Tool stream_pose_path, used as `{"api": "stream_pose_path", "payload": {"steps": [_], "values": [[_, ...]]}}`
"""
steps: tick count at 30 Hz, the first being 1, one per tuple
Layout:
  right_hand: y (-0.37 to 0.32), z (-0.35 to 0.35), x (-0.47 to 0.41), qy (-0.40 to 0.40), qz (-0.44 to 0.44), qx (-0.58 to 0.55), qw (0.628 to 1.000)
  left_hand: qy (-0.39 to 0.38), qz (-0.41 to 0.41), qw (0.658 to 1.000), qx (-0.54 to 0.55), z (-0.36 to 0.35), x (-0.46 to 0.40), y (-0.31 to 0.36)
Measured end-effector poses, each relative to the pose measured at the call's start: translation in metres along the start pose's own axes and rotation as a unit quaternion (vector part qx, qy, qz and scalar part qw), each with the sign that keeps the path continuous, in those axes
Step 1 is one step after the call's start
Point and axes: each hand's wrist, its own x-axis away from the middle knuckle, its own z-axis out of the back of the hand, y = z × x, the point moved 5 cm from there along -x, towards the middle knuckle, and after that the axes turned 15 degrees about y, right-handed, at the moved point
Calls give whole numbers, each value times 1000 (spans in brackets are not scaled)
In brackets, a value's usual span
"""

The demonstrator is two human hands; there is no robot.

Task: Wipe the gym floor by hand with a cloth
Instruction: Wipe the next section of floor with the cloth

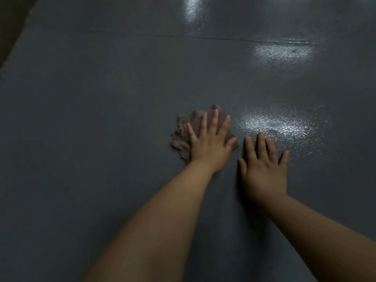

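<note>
**Two flat hands on a dark floor, one on the cloth**

Two bare hands lie palm-down in the head view. The left hand (209,141) rests on the cloth (183,135) with its fingers straight and spread, pressing it flat rather than curling round it. The right hand (264,169) lies just beside it, fingers likewise straight and spread, touching the bare floor (91,159) and holding nothing.

The cloth is a dull brownish-grey rag, crumpled and uneven at its edges. It shows beyond the left fingertips and out past the little-finger side; the rest lies hidden beneath the palm. Its near edge ends close to the left wrist.

Dark grey floor with a fine pebbled texture spreads wide on the outer side of each hand. Just ahead of the right fingertips lies a bright glossy patch (272,125). Further ahead of both hands a thin seam (203,37) crosses the floor, with more shiny patches around it. Far beyond the left hand, a darker strip (12,27) borders the floor.
</note>
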Motion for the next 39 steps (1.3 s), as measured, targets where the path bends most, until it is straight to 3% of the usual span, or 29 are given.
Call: {"api": "stream_pose_path", "payload": {"steps": [2,6,8,11,14,16,19,22,24,27,30,31,34,37,39], "values": [[0,2,-1,-14,0,6,1000,11,18,1000,-20,-2,1,-31],[2,6,-1,-35,15,4,999,47,244,969,-7,1,34,-126],[3,10,-1,-44,29,2,999,65,379,923,9,3,74,-163],[8,15,4,-50,58,2,997,84,554,828,35,1,133,-183],[20,18,17,-50,62,5,997,67,603,793,55,-3,147,-162],[34,19,26,-52,50,12,997,67,583,808,50,-5,144,-136],[53,21,38,-51,37,20,998,59,491,869,20,-13,145,-80],[65,21,50,-52,37,21,998,45,304,952,-10,-24,150,-9],[69,21,56,-51,38,21,998,16,154,988,-7,-31,159,31],[71,19,67,-55,37,28,997,-43,-8,999,-22,-35,168,44],[69,17,79,-64,42,29,997,-8,-74,995,-62,-26,155,19],[69,17,83,-66,46,29,996,-18,-33,997,-64,-26,150,1],[70,16,91,-67,58,26,996,-10,260,965,-22,-16,150,-70],[78,17,96,-77,64,34,994,21,497,866,45,-9,173,-114],[85,18,100,-80,65,41,994,39,587,806,64,-9,187,-117]]}}
